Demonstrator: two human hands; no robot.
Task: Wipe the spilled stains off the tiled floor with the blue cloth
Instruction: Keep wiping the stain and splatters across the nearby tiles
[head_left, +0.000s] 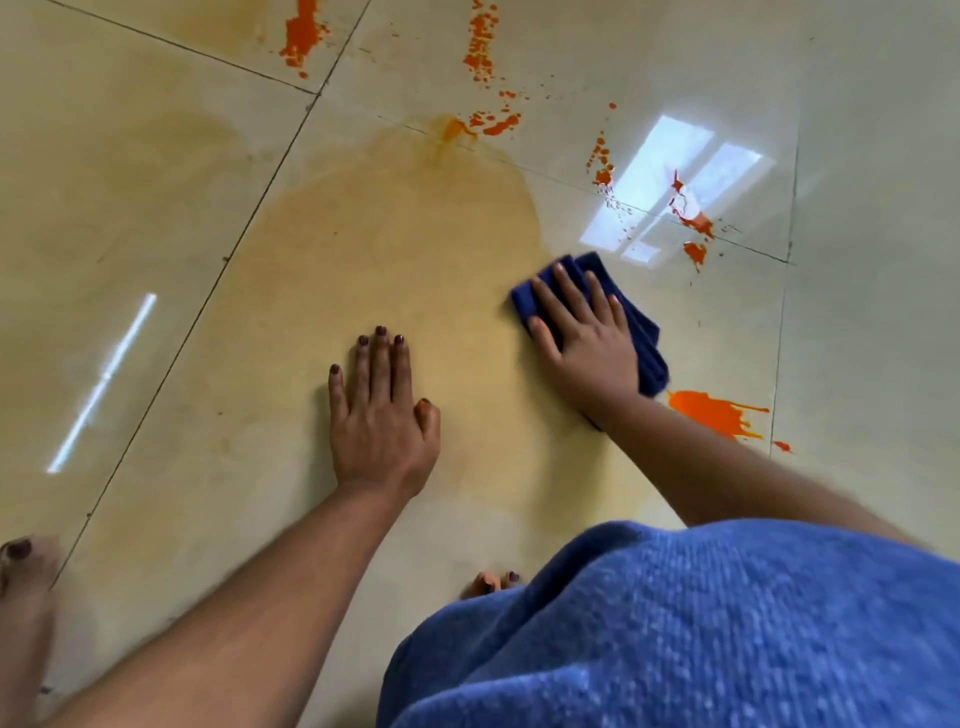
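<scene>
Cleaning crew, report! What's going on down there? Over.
Right hand flat on blue cloth. Left hand flat on tiled floor. Orange stains remain nearby. Nothing blocking.

The tiled floor (156, 171) looks glazed and glossy, smooth enough to mirror window light, with thin dark grout lines. The blue cloth (647, 343) is soft, matt, folded fabric, while the orange stains (714, 413) look wet and opaque beside a thin, yellowish smeared film (415, 234).

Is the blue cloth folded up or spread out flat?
Folded. The blue cloth shows stacked layers at its edges, bunched small under the right hand pressing it flat.
</scene>
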